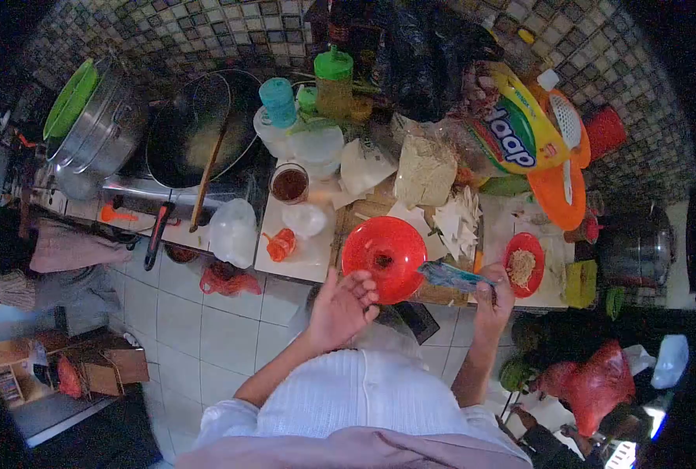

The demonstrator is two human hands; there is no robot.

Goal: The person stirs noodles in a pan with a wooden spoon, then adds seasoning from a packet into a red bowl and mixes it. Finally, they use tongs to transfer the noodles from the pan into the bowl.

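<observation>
A red plastic bowl (364, 238) stands at the counter's front edge, with a small dark patch in its bottom. Close by its near-left rim is my left hand (344, 303), palm up, fingers loosely spread and nothing in them. My right hand (493, 295) pinches one end of a crumpled blue-green packet (453, 276). The packet's far end reaches to the right rim of the bowl. Just beyond that hand sits a smaller red bowl (524, 262) of pale brown, crumbly food. White, flat cut pieces (459, 223) lie heaped behind the packet.
On the stove at left, a wok (180, 156) holds a long wooden-handled utensil (209, 164). A glass of dark liquid (289, 184), a clear plastic bag (234, 233) and a bag of pale block-shaped food (426, 168) crowd the counter. An orange plate (559, 195) stands at back right.
</observation>
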